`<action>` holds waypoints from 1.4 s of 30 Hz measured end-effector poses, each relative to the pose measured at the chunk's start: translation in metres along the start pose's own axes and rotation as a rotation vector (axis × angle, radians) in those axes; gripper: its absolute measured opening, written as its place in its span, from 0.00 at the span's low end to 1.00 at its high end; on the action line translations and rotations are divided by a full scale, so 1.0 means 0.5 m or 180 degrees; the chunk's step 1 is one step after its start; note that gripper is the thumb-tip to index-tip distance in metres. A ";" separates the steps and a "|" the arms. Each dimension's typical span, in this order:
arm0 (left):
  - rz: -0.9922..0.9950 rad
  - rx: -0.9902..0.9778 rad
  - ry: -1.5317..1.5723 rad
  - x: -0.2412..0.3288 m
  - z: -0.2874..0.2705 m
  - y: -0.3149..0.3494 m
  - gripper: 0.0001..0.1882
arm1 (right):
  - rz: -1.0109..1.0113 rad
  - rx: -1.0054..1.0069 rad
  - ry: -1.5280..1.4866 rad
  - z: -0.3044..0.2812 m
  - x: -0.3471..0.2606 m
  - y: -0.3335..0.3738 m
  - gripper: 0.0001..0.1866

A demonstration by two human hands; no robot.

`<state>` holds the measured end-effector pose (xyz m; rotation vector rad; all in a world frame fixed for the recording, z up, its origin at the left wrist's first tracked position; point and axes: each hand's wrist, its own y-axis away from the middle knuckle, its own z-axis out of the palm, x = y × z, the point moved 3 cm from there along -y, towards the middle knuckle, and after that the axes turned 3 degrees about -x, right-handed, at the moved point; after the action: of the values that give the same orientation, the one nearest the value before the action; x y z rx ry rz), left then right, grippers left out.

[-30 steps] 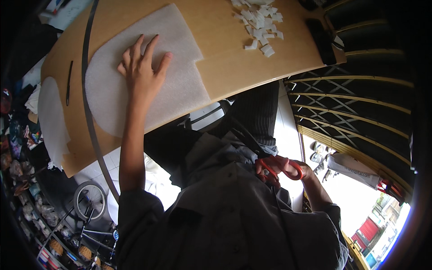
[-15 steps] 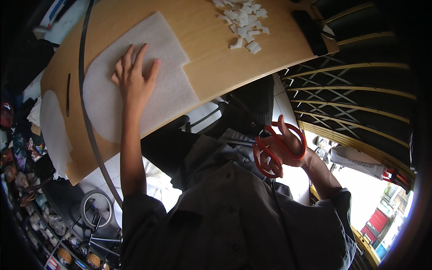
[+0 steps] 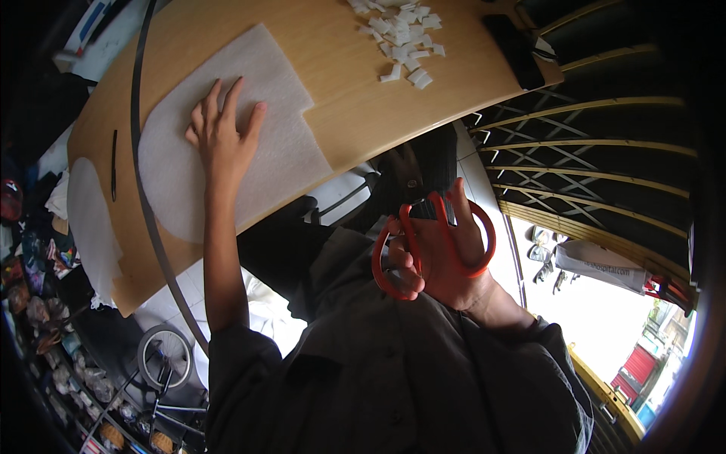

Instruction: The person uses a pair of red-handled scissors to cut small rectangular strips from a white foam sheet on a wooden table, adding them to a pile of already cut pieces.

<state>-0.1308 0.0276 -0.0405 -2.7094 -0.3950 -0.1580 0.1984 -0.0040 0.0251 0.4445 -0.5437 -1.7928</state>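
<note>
My left hand lies with fingers spread on a white felt-like sheet, which has one rounded end and a stepped notch at the other. Under the sheet is a light wooden table. Away from the table edge, in front of my body, my right hand holds red-handled scissors. Its thumb passes through one loop and its fingers through the other, and the loops stand apart. The blades are hidden from view.
Small white scraps lie toward the far side. A black flat object rests at the right end. On the left are a thin black stick and another white cut piece. A dark strap crosses the view. A folding gate stands right.
My right hand has swung left with the scissors, and they have turned so the blades no longer show. The left hand stays in place on the white sheet.
</note>
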 end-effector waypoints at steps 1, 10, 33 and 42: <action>-0.0007 -0.0009 0.0001 0.000 0.000 0.000 0.28 | -0.0162 0.0122 0.0188 0.009 0.004 -0.005 0.55; -0.0029 -0.0002 0.0098 0.003 0.006 -0.003 0.28 | -0.2170 0.1626 0.1656 -0.138 0.063 -0.059 0.33; -0.0041 -0.0113 0.0054 -0.002 0.001 -0.003 0.28 | -0.3123 0.3223 0.5902 -0.346 -0.125 -0.137 0.50; -0.0072 -0.0176 0.0006 -0.002 0.003 -0.002 0.28 | -0.3881 0.3649 0.5987 -0.358 -0.139 -0.151 0.36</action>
<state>-0.1319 0.0288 -0.0415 -2.7597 -0.4269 -0.1804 0.2576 0.0561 -0.1633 3.1978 0.3050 -0.8787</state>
